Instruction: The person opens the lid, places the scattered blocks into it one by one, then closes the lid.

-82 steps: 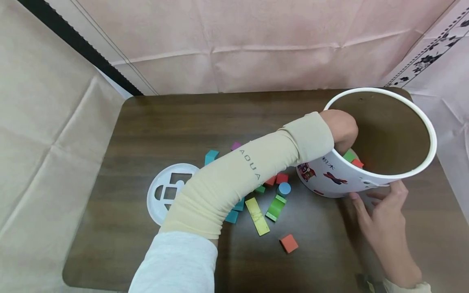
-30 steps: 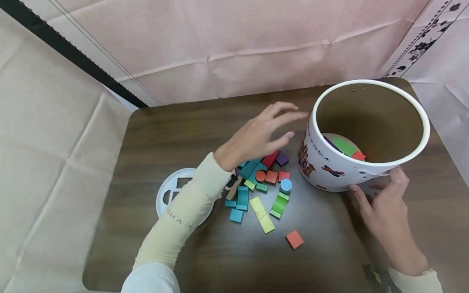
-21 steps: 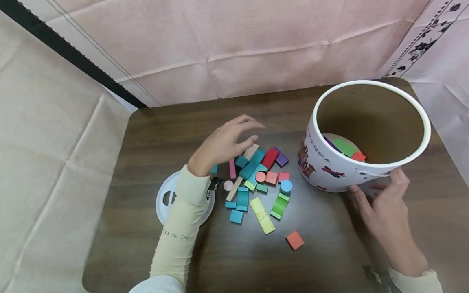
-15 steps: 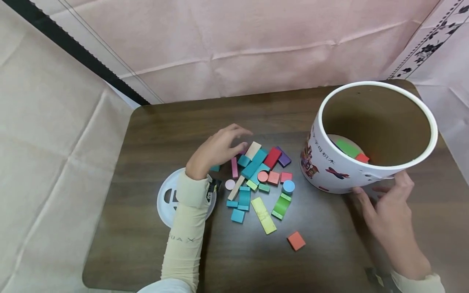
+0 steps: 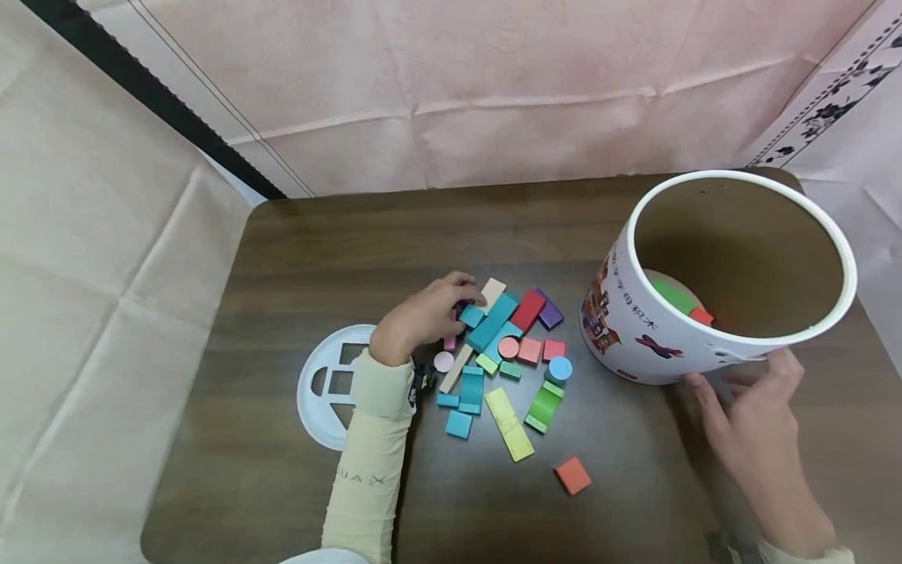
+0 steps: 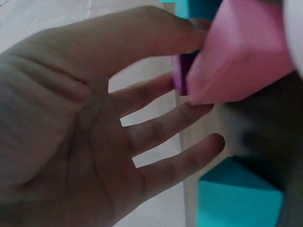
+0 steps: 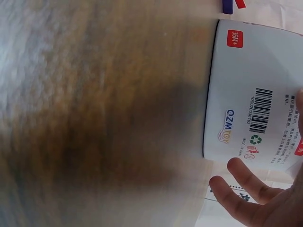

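My left hand [image 5: 423, 317] is at the back left of a pile of coloured toy blocks on the table. Its thumb and index finger pinch a small purple block [image 6: 182, 73]; the other fingers are spread. A pink block [image 6: 241, 56] stands close in front, hiding part of the thumb tip. My right hand [image 5: 761, 439] holds the white toy bucket [image 5: 634, 337] low on its near right side, thumb on the printed wall and fingers round the curve. Inside the bucket lie a green piece [image 5: 672, 296] and a red piece [image 5: 701, 316].
A white lid with cut-out shapes [image 5: 313, 407] lies left of the pile, partly under the left forearm. Several teal, red and green blocks make up the pile. A yellow block [image 5: 509, 424] and an orange block [image 5: 573, 475] lie nearer the front edge.
My left hand has come out of the bucket, swung left over the pile and come down to the purple block. My right hand keeps its place on the bucket.
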Tool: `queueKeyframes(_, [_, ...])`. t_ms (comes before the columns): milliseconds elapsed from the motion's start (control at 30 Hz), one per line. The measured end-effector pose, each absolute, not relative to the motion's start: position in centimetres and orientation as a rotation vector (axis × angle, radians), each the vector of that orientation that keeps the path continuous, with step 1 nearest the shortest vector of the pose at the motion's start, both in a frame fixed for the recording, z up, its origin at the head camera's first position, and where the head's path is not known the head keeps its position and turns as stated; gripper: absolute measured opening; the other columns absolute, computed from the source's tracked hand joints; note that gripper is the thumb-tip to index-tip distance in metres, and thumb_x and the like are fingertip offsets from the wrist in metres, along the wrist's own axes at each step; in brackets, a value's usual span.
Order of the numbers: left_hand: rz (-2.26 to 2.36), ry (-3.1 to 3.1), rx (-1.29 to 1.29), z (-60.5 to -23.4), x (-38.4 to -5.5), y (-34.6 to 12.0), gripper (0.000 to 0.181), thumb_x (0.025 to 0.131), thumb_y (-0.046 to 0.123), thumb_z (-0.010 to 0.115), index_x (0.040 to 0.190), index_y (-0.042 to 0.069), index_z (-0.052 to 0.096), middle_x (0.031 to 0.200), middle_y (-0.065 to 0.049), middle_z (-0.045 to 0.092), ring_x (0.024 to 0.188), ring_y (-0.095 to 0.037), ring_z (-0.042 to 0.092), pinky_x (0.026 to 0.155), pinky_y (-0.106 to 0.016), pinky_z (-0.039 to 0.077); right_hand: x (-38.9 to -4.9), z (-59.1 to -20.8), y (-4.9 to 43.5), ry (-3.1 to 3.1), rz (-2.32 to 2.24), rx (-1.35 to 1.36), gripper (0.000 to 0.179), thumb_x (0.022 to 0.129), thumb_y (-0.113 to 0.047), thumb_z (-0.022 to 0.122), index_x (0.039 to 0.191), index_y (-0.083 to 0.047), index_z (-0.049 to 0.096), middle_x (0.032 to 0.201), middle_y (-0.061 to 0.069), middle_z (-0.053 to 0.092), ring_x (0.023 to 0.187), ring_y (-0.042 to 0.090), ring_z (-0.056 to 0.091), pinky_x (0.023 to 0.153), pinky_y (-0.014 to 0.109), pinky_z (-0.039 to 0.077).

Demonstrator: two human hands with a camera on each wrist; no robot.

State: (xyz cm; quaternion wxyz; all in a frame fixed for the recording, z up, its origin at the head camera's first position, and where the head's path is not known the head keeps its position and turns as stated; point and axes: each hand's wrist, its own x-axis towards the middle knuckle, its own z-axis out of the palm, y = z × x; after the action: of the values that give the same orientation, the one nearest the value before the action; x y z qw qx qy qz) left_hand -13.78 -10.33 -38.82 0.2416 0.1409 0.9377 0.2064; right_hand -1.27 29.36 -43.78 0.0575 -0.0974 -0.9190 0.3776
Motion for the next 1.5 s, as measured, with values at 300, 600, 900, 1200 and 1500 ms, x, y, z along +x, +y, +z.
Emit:
queueKeyframes(300, [0.59,2.586,0.453,-39.1,-14.0,-9.8,0.034,0.096,0.007,0.077,0.13,0.011,0.072,0.159,-0.011,0.044,0.144,-0.03,0.044,0.111,-0.042,0.049,-0.6,-44.4,29.6,-2.677,1.156,-0.268,0.101,0.094,-0.014,0.081,0.165,-0.026,0.01,0.161,0.013,0.022,0.097,-0.004,0.055,0.088,0.003,0.04])
queueKeyframes(600, [0.543,2.611,0.426,-38.8,-14.4,-9.5,0.023,0.093,0.012,0.081,0.114,0.003,0.077,0.153,-0.014,0.048,0.137,-0.029,0.05,0.105,-0.04,0.053,-0.8,-44.4,29.6,-2.713,1.121,-0.273,0.102,0.094,-0.014,0.081,0.166,-0.027,0.008,0.161,0.012,0.02,0.098,0.004,0.057,0.084,-0.003,0.03])
queueKeyframes(900, [0.539,2.677,0.333,-39.4,-14.1,-10.1,0.02,0.089,0.02,0.085,0.088,0.003,0.075,0.155,-0.013,0.044,0.12,-0.027,0.056,0.08,-0.031,0.057,-1.3,-44.2,29.4,-2.75,1.129,-0.261,0.104,0.094,-0.014,0.08,0.165,-0.025,0.005,0.159,0.014,0.019,0.105,0.039,0.061,0.08,-0.003,0.029])
queueKeyframes(1200, [0.45,2.786,0.378,-39.9,-13.6,-10.3,0.026,0.089,0.026,0.085,0.099,0.003,0.078,0.156,-0.012,0.045,0.131,-0.029,0.048,0.088,-0.036,0.06,-1.2,-44.1,29.1,-2.737,1.143,-0.27,0.105,0.094,-0.015,0.081,0.165,-0.028,0.006,0.162,0.01,0.018,0.108,0.037,0.062,0.097,0.007,0.039])
queueKeyframes(1500, [0.45,2.807,0.4,-39.0,-13.5,-10.0,0.044,0.085,0.027,0.086,0.116,0.001,0.07,0.148,-0.013,0.05,0.121,-0.026,0.055,0.096,-0.039,0.059,-1.2,-44.1,29.0,-2.717,1.159,-0.269,0.103,0.093,-0.01,0.08,0.165,-0.022,0.007,0.162,0.012,0.018,0.11,0.043,0.063,0.1,0.047,0.053])
